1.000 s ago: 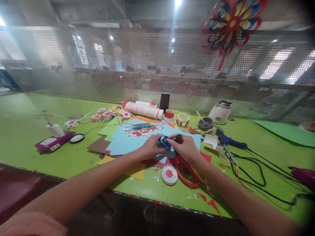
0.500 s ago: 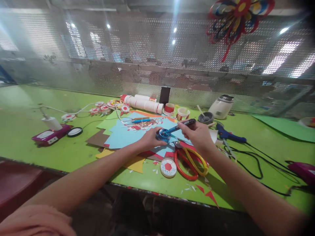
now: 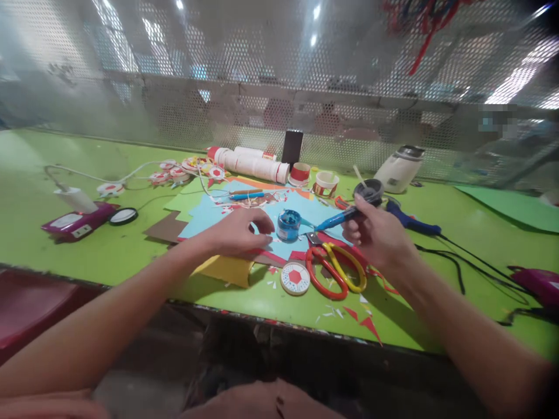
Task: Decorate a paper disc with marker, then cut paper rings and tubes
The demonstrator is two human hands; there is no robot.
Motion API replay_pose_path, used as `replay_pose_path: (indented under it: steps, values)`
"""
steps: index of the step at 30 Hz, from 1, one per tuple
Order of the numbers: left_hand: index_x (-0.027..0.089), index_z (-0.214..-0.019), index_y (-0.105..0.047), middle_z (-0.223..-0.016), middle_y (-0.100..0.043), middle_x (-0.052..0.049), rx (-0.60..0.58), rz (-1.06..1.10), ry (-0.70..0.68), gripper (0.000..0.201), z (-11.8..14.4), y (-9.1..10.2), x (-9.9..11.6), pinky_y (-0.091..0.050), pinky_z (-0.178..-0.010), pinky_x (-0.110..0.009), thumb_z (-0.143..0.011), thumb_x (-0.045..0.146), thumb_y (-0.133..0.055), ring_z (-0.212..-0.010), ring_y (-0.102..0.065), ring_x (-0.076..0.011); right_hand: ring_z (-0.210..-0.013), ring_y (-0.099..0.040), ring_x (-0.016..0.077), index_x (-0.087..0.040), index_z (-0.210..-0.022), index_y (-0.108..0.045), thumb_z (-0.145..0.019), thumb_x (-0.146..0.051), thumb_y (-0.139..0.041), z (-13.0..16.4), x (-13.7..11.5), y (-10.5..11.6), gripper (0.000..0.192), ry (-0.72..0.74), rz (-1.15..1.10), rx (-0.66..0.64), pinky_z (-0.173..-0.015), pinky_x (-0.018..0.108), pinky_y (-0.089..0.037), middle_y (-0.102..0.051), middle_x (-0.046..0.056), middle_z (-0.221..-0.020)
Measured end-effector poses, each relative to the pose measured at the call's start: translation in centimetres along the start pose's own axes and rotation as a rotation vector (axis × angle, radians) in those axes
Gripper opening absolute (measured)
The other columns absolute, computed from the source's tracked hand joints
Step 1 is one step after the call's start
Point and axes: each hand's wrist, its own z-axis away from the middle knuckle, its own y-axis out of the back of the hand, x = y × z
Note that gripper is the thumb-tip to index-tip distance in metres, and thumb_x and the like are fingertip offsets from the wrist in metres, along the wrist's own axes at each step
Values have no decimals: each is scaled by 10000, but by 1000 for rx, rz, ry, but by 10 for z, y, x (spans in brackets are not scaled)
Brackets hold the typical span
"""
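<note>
Left hand (image 3: 238, 233) has let go of pot (image 3: 289, 225), loosely open; right hand (image 3: 375, 235) grips brush (image 3: 345, 217).

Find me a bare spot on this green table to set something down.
Bare green table lies far left, behind the white charger cable, and between the brown paper sheet and the near edge. It is crowded around the small blue paint pot, the red and yellow scissors and both hands.

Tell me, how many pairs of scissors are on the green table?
2. The red-handled scissors and the yellow-handled scissors lie side by side, overlapping, near the table's front edge below the right hand. Paper may hide others.
</note>
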Motion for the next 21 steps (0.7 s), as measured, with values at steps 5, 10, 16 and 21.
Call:
replay_pose_path:
  steps: [5, 10, 16, 21]
  values:
    - [185, -1195, -573, -1204, -563, -103, -263, 58, -295, 499, 8, -22, 5, -456, -928, -353, -729, 319, -692, -1086, -555, -227, -361, -379, 60, -172, -573, -539, -833, -381, -614, 11, 1, 6, 343, -111, -23, -62, -349, 180, -276, -469, -37, -417]
    - [244, -1340, -450, -1300, -510, -95, -338, 106, -254, 711, 4, -35, 3, -432, -973, -387, -693, 308, -736, -1161, -522, -254, -366, -414, 68, -161, -737, -670, -836, -387, -614, 18, 2, 4, 253, -99, 52, -115, -372, 174, -314, -512, -21, -403]
    - [231, -1307, -467, -1313, -528, -90, -359, 281, -180, 680, 5, -42, 2, -470, -918, -342, -686, 284, -739, -1156, -534, -233, -390, -434, 71, -171, -751, -676, -782, -454, -676, 18, 13, 9, 285, -79, 60, -182, -387, 180, -323, -536, -23, -425]
    - [220, -1292, -452, -1262, -552, -88, -313, 296, -203, 641, 9, -48, 0, -469, -899, -324, -709, 256, -714, -1129, -544, -216, -391, -435, 74, -178, -749, -672, -776, -457, -680, 19, 17, 13, 280, -91, 83, -170, -376, 181, -320, -543, -23, -437]
